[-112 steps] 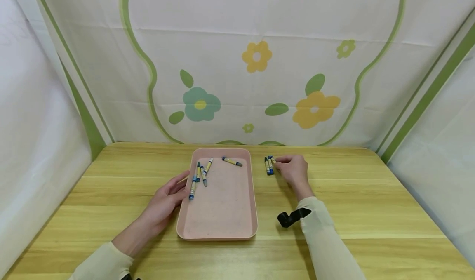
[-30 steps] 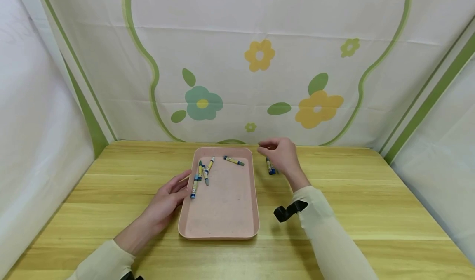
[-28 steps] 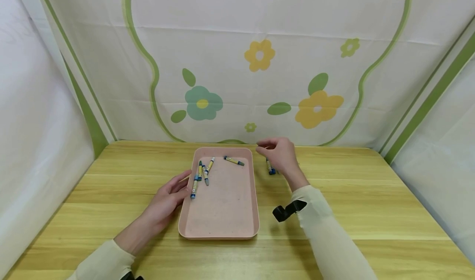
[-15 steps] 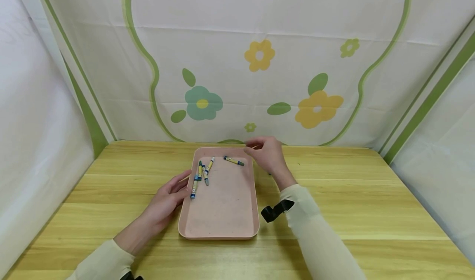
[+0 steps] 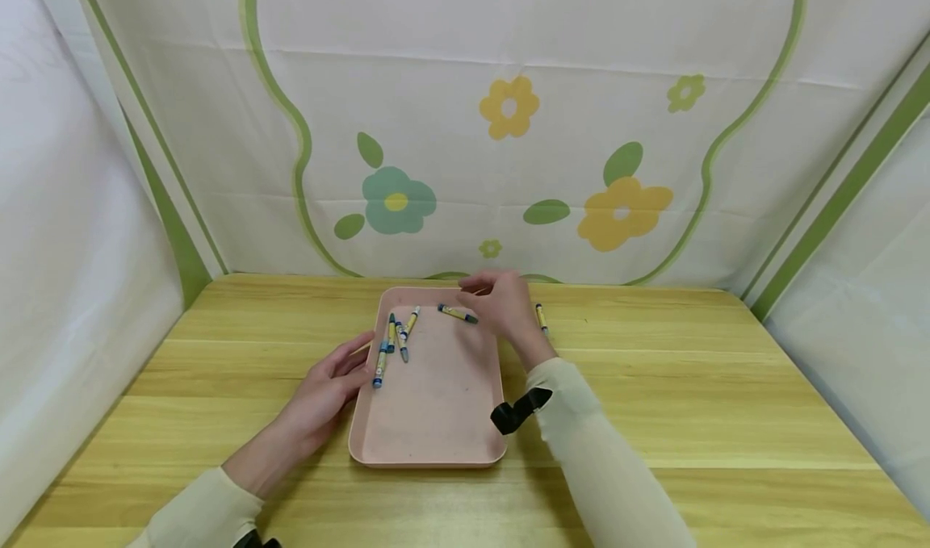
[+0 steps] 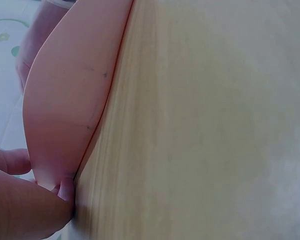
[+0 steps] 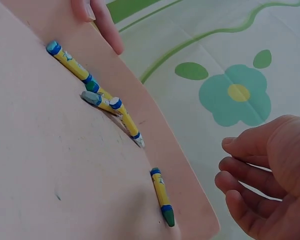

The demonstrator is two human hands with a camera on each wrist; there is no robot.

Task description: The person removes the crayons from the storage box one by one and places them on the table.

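A pink tray [image 5: 436, 419] lies on the table with several crayons in it. My left hand [image 5: 327, 391] grips the tray's left wall, a thumb at the rim and fingers outside. Over the far right corner of the tray hovers my right hand [image 5: 503, 310]. In the right wrist view its loosely curled fingers [image 7: 252, 175] hold nothing. One green-tipped crayon [image 7: 161, 195] lies apart from the others near the tray's far end. Along the left wall, a blue crayon [image 5: 380, 366] and a few others cluster, partly overlapping. A further crayon [image 5: 542, 319] is on the table, right of the tray.
Wooden tabletop [image 5: 690, 419] surrounds the tray on its sides. Behind it hangs a white curtain [image 5: 450, 128] with printed flowers, and more cloth closes off both sides. The right wrist and hand may hide other crayons on the table.
My right hand, earlier at the crayons on the table, has moved left and over the tray's far right corner, uncovering one table crayon. My left hand and the tray crayons look unchanged.
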